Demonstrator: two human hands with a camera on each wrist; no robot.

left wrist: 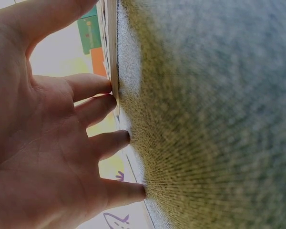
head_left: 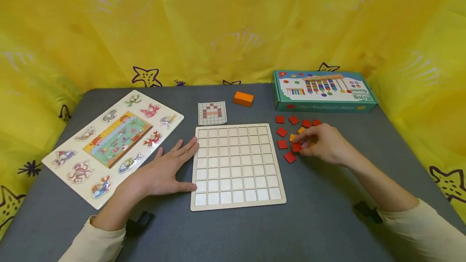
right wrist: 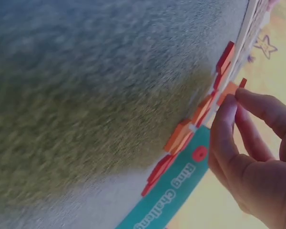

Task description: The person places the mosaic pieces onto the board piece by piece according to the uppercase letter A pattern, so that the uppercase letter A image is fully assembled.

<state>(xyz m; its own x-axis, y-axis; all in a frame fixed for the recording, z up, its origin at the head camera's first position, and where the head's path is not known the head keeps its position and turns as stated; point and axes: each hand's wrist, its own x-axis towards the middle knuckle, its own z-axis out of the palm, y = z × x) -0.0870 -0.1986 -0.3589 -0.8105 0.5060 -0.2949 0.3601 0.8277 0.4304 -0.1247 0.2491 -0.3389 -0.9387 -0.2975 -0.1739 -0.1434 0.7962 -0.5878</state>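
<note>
Facing red tiles (head_left: 282, 132): "Ring Challenge Game" box (head_left: 325, 91)

The head view is bright, glare paling the board (head_left: 236, 172) towards the tabletop's (head_left: 164, 233) near edge. Wrist views blur the tabletop, overexposing the curtain (right wrist: 276, 67).

Passages and obstacles around the grid board (head_left: 238, 166).
A lane of bench (head_left: 236, 235) runs free along the board's near edge; the left grip (head_left: 165, 173) and puzzle (head_left: 78, 151) obstruct the left, the right grip (head_left: 325, 144) and loose tiles (head_left: 282, 144) the right, with the green box (head_left: 324, 92) standing behind the tiles.
</note>
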